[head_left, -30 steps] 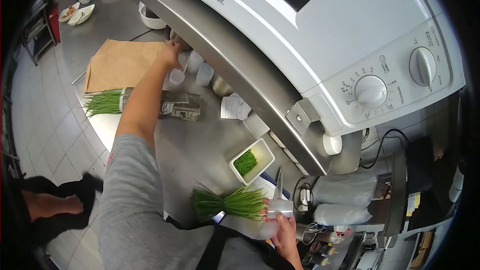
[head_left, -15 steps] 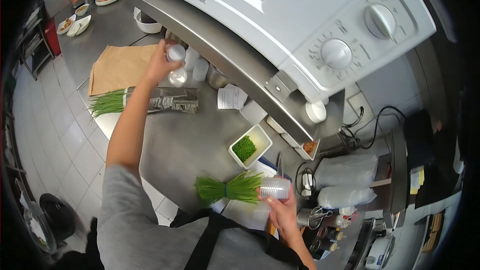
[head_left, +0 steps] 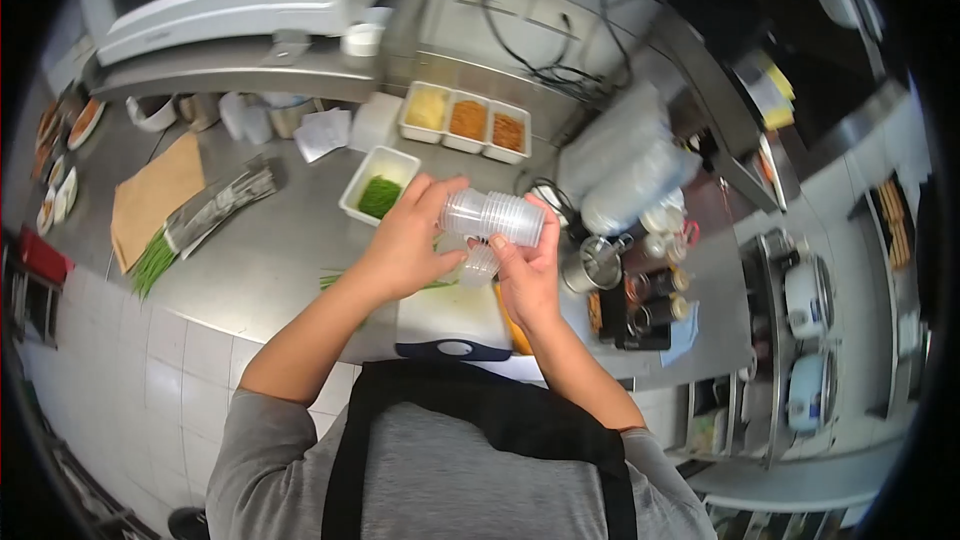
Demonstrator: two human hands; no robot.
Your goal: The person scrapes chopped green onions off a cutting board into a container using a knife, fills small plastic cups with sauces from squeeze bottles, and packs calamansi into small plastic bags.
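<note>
Stacked clear plastic cups lie sideways in my right hand, its fingers wrapped round them. My left hand grips more clear cups at the left end of that stack, and the two groups meet. Another clear cup or short stack hangs just below, between my hands. Under them is a white cutting board with a dark blue edge. Green stalks show partly behind my left hand. Chopped greens fill part of a white tub just beyond it.
Three white containers of yellow and orange-brown food stand at the back. Newspaper-wrapped green stalks and brown paper lie at left. A microwave sits on the shelf above. Plastic bags, a metal pot and bottles are at right.
My left hand has come from the far left of the counter to the cups in my right hand, bringing clear cups. The view has swung to the right.
</note>
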